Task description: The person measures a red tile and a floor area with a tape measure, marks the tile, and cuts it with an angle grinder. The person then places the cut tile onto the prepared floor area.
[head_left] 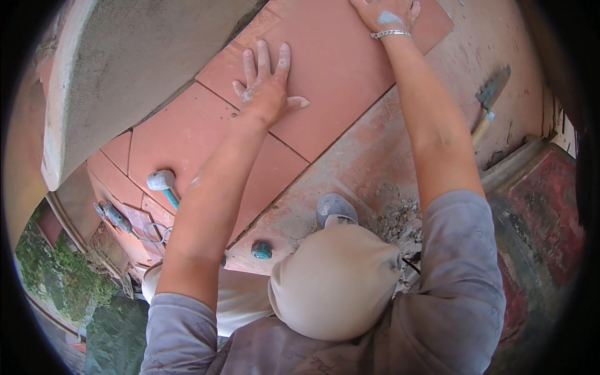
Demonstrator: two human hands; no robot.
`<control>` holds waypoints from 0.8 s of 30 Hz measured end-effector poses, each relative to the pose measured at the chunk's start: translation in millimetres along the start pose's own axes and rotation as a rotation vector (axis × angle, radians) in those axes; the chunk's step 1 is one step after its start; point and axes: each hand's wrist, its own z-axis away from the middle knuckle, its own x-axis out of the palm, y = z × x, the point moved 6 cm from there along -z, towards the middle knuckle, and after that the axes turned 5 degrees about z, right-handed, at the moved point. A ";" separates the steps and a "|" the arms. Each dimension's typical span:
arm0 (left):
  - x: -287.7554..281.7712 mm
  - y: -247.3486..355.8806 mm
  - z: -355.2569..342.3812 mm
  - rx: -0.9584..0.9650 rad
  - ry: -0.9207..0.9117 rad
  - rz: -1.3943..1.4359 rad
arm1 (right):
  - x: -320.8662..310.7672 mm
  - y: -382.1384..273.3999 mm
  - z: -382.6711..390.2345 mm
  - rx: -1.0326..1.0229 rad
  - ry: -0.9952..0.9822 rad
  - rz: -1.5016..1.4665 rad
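Note:
A large terracotta-coloured tile (337, 81) lies on the floor ahead of me. My left hand (267, 90) rests flat on it near its left joint, palm down, with the fingers spread and dusted grey. Farther off and to the right, my right hand (389, 15) reaches the tile's far part. A pale smear marks its back and a bracelet (390, 34) circles the wrist. The upper frame edge cuts off some of its fingers; those that show are apart. Neither hand holds anything. More laid tiles (181, 131) adjoin on the left.
A mallet (162, 180) and a power tool (116, 217) with a cable lie left. Near my knee is a tape measure (261, 250). A trowel (493, 87) lies right on the dusty floor. Rubble (406, 219) sits beside my leg. A curved concrete structure (144, 75) borders the tiles.

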 end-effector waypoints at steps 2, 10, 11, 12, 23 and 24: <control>0.4 -0.6 0.1 -0.004 -0.006 0.000 | 1.4 0.4 -0.6 -0.005 0.010 0.004; 1.9 -0.4 1.7 0.001 -0.007 0.010 | -1.3 0.6 1.3 -0.030 0.040 0.000; -0.9 -0.1 3.4 0.023 0.014 -0.009 | -2.1 -0.3 1.7 -0.033 0.034 0.022; -4.9 -0.2 5.0 0.050 0.037 -0.032 | -3.5 0.1 0.5 -0.029 0.033 0.044; 3.6 1.8 -29.3 0.286 0.568 -0.106 | 4.3 7.8 -2.3 -0.039 0.025 -0.082; 13.1 0.5 -32.3 0.250 0.524 -0.124 | 3.0 7.3 -1.1 -0.039 0.029 -0.084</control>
